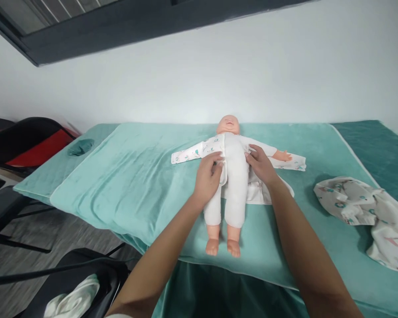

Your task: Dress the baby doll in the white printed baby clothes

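A baby doll [234,176] in a white bodysuit lies on its back on a teal towel [126,185], head toward the wall. Under it is spread an open white patterned garment [192,152], its sleeves stretched out to both sides. My left hand [208,176] has its fingers curled round the garment's left front edge beside the doll's torso. My right hand [260,164] pinches the garment's right front edge at the doll's chest. The doll's right arm is inside a sleeve; its other hand shows bare.
A crumpled patterned cloth [361,207] lies on the towel at the right. The towel covers a massage table [378,145] against a white wall. Black chairs [86,274] stand at the left, one holding a white cloth [74,300].
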Demonstrator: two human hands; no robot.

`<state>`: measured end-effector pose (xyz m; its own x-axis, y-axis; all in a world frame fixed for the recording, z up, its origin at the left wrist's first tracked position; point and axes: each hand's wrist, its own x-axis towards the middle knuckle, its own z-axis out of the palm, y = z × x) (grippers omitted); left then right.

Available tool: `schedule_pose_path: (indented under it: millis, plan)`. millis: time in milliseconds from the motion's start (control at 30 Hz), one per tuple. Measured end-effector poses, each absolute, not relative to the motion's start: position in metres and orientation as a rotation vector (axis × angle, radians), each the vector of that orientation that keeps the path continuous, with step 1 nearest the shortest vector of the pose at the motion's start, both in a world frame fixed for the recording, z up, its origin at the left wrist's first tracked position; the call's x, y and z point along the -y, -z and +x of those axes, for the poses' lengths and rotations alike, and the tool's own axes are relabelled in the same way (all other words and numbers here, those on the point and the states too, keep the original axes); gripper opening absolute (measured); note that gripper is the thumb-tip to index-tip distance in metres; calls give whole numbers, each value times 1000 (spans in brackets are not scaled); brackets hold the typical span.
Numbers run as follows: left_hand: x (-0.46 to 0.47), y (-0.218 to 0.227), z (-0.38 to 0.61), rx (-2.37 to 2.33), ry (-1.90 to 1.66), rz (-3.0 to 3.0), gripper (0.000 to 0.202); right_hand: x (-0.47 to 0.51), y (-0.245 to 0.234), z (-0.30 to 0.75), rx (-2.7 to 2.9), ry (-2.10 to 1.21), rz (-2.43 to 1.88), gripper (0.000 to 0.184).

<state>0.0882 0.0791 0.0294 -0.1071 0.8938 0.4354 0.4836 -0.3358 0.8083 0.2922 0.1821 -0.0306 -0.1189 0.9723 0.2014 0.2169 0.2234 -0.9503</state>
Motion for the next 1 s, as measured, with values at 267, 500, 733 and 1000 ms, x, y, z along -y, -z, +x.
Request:
schedule_pose_path:
  millis: [267,500,733,1000]
  plan:
    - [-137,-42,90,-1612,-1098,2011,39,-189,16,326,1236,-356,-1580,28]
    - [-189,-75,134,-1642,-535,2388,38,-201,22,343,1105,-279,-1699,32]
    - [-220,-74,194,-1421,85,2743,36,-203,25,360,715,-679,-1433,37]
    - [-247,-60,202,-1391,171,2919,43,-202,33,381,871,-555,-1661,41]
